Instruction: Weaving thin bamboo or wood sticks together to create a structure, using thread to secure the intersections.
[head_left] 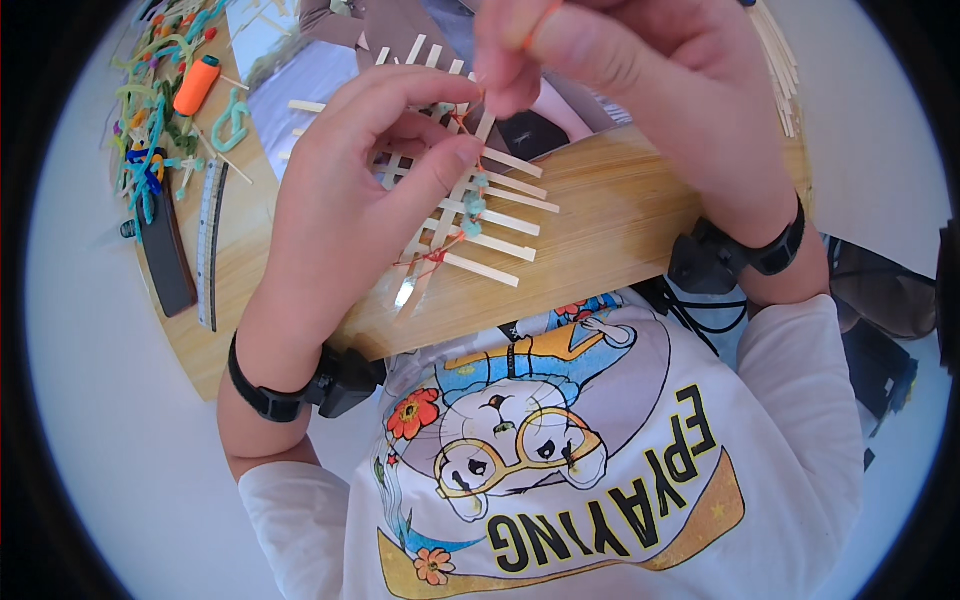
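A lattice of crossed pale wooden sticks (508, 186) lies at the near edge of the table. Orange-red thread binds some of its crossings, and tufts of pale green fuzzy trim (473, 203) run along one stick. My left hand (345, 185) is closed on the lattice, thumb and forefinger near a crossing at its upper middle. Above the lattice's far side, my right hand (640, 85) pinches orange thread (540, 25), which loops over a finger. The fingertips of both hands come close together there and partly hide the thread and the sticks.
Tangled coloured pipe cleaners (150, 110) and an orange bottle-like tube (197, 86) lie at the far left. Nearer are a clear ruler (210, 245) and a dark oblong object (165, 250). A printed picture sheet (275, 110) spreads beneath the lattice. Loose wooden sticks (778, 65) rest at the right.
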